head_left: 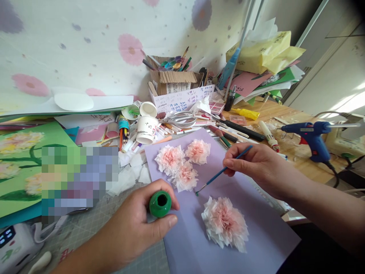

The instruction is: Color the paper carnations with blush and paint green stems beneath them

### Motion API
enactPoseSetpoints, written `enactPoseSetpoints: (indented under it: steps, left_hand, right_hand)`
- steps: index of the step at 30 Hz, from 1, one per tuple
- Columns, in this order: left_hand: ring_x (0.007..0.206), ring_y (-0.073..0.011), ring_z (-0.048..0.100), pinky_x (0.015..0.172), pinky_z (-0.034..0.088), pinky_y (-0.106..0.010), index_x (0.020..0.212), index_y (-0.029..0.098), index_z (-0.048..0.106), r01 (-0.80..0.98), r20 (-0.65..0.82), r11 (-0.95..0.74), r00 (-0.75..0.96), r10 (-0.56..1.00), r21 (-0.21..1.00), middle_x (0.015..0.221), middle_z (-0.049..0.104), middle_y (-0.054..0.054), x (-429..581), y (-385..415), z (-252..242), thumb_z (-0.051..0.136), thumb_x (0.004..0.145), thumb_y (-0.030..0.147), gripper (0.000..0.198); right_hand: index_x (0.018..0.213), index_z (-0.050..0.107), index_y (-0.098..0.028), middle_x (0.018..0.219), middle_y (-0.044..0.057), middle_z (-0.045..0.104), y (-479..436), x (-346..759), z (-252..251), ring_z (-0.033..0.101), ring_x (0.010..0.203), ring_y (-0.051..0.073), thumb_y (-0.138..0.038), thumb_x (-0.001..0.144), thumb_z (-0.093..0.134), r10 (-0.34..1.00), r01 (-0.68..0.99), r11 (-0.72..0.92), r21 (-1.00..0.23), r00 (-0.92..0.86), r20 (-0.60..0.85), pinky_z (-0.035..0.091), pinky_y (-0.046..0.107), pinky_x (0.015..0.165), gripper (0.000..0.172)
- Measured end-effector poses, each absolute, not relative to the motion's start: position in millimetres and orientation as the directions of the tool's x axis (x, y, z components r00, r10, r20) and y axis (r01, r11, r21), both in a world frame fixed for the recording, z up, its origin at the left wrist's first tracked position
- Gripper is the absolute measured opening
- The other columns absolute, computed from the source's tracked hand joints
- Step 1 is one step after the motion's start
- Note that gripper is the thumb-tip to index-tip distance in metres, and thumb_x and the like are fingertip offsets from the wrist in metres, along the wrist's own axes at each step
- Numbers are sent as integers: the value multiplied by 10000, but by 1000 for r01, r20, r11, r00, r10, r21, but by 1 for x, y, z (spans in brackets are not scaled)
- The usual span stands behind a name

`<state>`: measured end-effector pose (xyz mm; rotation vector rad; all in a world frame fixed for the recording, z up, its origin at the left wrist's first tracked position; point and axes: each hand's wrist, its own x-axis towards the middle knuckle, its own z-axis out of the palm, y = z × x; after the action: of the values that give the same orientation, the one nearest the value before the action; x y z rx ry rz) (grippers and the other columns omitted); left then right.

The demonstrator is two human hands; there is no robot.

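My left hand (pixel 148 217) is closed round a small green paint bottle (pixel 160 204), its dark round opening turned toward me. Between the fingertips of my right hand (pixel 251 163) is a thin blue paintbrush (pixel 221 172). Its green-wetted tip is close to or touching the purple paper (pixel 188 213); which of the two I cannot tell. Three pink-and-white tissue-paper flowers, one of them a flower (pixel 186 176) just above the brush tip, sit clustered on the upper part of the sheet. A larger tissue flower (pixel 226 223) lies nearer me, below the brush.
At right, a blue hot glue gun (pixel 312 139) stands on the wooden table (pixel 288 161). Paper cups (pixel 146 129), pens and white scraps crowd the far edge before a cardboard box (pixel 173 79) of brushes. A green flower picture (pixel 17 167) lies left, partly pixelated, above a white device (pixel 18 247).
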<state>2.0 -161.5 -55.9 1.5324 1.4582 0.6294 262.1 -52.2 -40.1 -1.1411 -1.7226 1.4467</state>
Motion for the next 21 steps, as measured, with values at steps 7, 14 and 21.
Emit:
enactPoseSetpoints:
  steps: [7, 14, 21]
  left_hand:
    - [819, -219, 591, 735, 423, -301, 823, 243, 609, 506, -229, 115, 170, 959, 855, 817, 633, 33, 4, -161, -52, 625, 748, 279, 85]
    - [823, -225, 595, 733, 433, -306, 820, 241, 602, 520, -229, 101, 188, 955, 848, 823, 635, 22, 5, -162, -50, 615, 751, 286, 83]
    - [794, -215, 591, 716, 433, -288, 819, 253, 613, 511, -206, 86, 184, 961, 855, 802, 624, 37, 2, -161, -53, 631, 760, 291, 72]
  right_hand:
    - [664, 638, -205, 588, 2, 656, -52, 261, -39, 622, 587, 148, -478, 682, 801, 903, 249, 25, -968, -421, -85, 527, 283, 614, 318]
    - [663, 633, -212, 596, 0, 648, -53, 259, -37, 621, 597, 158, -469, 659, 824, 909, 262, 13, -965, -405, -97, 531, 294, 626, 320]
    - [669, 642, -204, 596, 4, 658, -52, 260, -38, 617, 592, 153, -471, 664, 826, 905, 252, 9, -968, -415, -100, 520, 290, 623, 324]
